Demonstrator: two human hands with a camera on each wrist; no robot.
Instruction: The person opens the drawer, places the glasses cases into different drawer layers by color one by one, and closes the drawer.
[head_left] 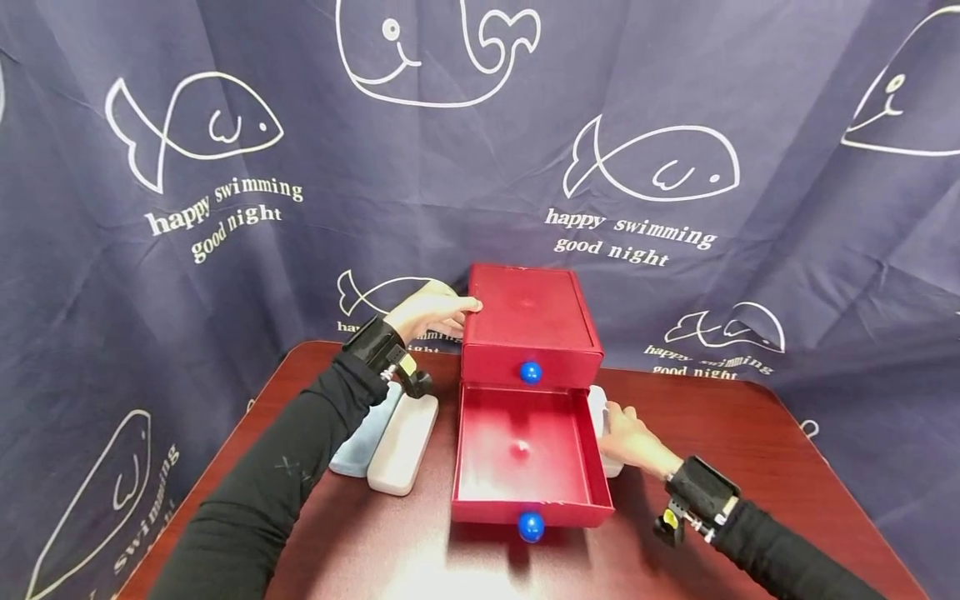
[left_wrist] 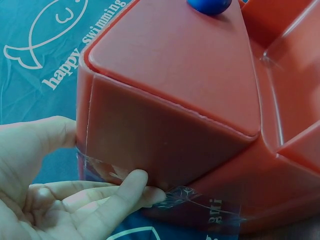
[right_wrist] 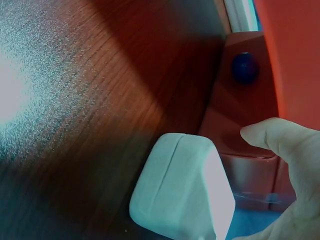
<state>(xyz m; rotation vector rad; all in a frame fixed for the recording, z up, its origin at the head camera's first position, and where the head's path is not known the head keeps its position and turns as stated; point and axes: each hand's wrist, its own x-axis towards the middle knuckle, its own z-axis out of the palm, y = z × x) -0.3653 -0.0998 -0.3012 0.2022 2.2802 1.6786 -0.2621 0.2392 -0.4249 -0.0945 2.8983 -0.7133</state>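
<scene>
A red drawer cabinet (head_left: pixel 528 312) with blue knobs stands on the table. Its upper drawer is closed, and an empty drawer (head_left: pixel 517 492) below sticks out. Another closed front with a blue knob (right_wrist: pixel 245 68) shows beneath it in the right wrist view. My left hand (head_left: pixel 431 312) touches the cabinet's left side near the top, thumb at the upper edge and fingers extended along the side. To the right of the drawer, my right hand (head_left: pixel 630 437) is beside a white case (right_wrist: pixel 175 187). The thumb points toward the cabinet, and a gap separates it from the case.
Left of the cabinet, a light blue case (head_left: pixel 367 442) and a white case (head_left: pixel 405 446) lie side by side on the brown table (head_left: pixel 720 500). A dark blue curtain (head_left: pixel 480 183) with fish drawings hangs behind. Clear tape (left_wrist: pixel 182 195) crosses the cabinet's side.
</scene>
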